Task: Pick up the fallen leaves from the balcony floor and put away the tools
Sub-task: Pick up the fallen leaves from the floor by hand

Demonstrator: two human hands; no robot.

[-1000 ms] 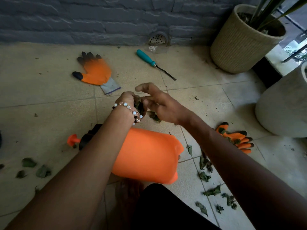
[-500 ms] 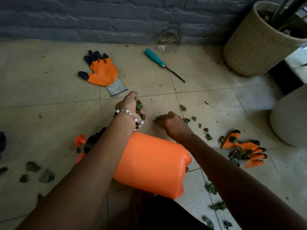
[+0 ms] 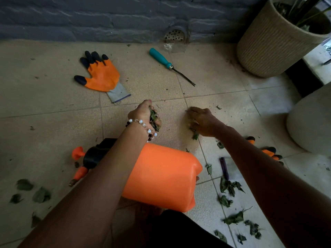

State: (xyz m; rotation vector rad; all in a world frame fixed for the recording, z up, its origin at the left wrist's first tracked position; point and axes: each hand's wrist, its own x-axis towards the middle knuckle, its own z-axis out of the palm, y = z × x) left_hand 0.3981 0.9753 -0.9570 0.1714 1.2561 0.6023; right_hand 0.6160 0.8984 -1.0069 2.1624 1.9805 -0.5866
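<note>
Nearest, loose leaves [image 3: 232, 219] lie scattered on the floor [image 3: 44, 108] at lower right, with a few more [image 3: 40, 195] at lower left. An orange sprayer [image 3: 161, 178] lies on its side between the two forearms, its black head and orange nozzle pointing left. Just right of it lies a purple-handled tool [image 3: 224, 168], partly under the right arm, and beyond that arm an orange glove [image 3: 268, 153] shows only in part.

Further out, the left hand [image 3: 146, 114], with a bead bracelet [image 3: 143, 125] at the wrist, is held above the floor, its fingers curled round a bunch of leaves [image 3: 154, 119]. The right hand [image 3: 202, 121] is down at the floor, fingers bent over a few leaves [image 3: 195, 135]; whether it actually grips them I cannot tell.

Farther still, another orange glove [image 3: 102, 76] lies flat, palm up, left of a teal-handled tool [image 3: 161, 59]. A drain [image 3: 174, 34] sits at the foot of the grey wall [image 3: 80, 18], and a ribbed pot [image 3: 265, 45] stands at far right.
</note>
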